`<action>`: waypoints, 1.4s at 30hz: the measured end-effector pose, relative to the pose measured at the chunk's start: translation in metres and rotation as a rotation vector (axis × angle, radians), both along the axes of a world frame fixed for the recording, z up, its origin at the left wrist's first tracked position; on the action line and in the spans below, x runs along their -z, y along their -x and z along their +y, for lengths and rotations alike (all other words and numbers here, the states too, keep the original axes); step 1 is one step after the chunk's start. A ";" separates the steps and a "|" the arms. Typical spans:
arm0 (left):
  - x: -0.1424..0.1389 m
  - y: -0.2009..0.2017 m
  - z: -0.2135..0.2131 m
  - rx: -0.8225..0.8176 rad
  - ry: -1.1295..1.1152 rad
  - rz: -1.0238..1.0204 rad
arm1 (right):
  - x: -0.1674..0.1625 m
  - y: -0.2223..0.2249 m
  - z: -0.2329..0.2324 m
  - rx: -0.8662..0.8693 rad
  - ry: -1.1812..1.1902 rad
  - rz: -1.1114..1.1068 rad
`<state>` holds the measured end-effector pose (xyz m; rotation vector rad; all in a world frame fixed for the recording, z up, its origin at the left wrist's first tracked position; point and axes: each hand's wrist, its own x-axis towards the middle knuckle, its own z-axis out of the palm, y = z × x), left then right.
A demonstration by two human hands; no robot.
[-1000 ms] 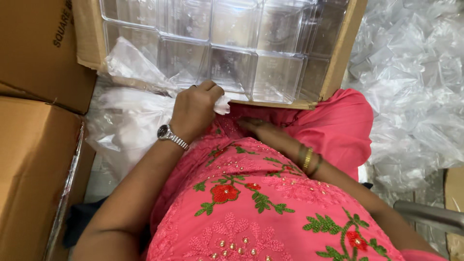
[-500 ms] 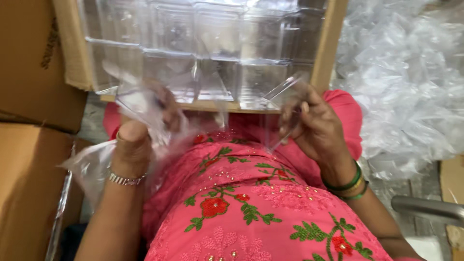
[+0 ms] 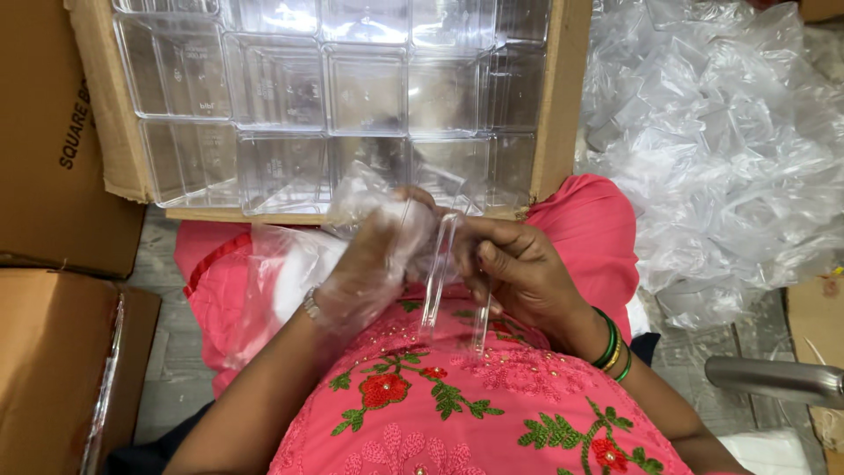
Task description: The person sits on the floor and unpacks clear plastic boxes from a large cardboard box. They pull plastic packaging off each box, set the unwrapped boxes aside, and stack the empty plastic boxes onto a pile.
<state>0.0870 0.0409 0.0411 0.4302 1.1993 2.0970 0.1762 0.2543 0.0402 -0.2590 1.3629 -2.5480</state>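
My left hand (image 3: pixel 374 264) is inside a thin clear plastic bag (image 3: pixel 290 273), gripping it over my lap. My right hand (image 3: pixel 519 268) grips a clear square plastic container (image 3: pixel 444 264), held on edge between both hands at the bag's mouth. Both hands meet just below the front edge of an open cardboard box (image 3: pixel 558 105) filled with several clear square containers (image 3: pixel 365 88) packed side by side.
A heap of bagged clear containers (image 3: pixel 730 149) lies to the right. Brown cardboard boxes (image 3: pixel 53 176) stand at the left. A grey metal bar (image 3: pixel 774 378) sticks in at the lower right. Grey floor shows beside my pink garment (image 3: pixel 475 396).
My hands, apart half a second ago with the bag in the left and the container in the right, have come together. My left hand is now inside the bag against the container.
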 end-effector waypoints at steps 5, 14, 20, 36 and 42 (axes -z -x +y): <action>-0.013 -0.002 -0.003 0.137 -0.030 -0.296 | -0.007 0.011 0.007 -0.164 -0.154 0.101; -0.027 -0.008 0.004 -0.007 -0.299 -0.230 | -0.032 0.020 0.025 0.464 -0.161 0.212; -0.037 -0.013 0.006 -0.053 -0.305 -0.188 | -0.017 0.026 0.012 0.314 -0.520 0.219; -0.017 0.005 0.014 -0.272 -0.126 -0.023 | -0.077 0.035 -0.001 0.286 -0.456 0.211; -0.023 0.003 0.010 -0.286 -0.235 -0.034 | -0.072 0.037 -0.010 0.223 -0.620 0.127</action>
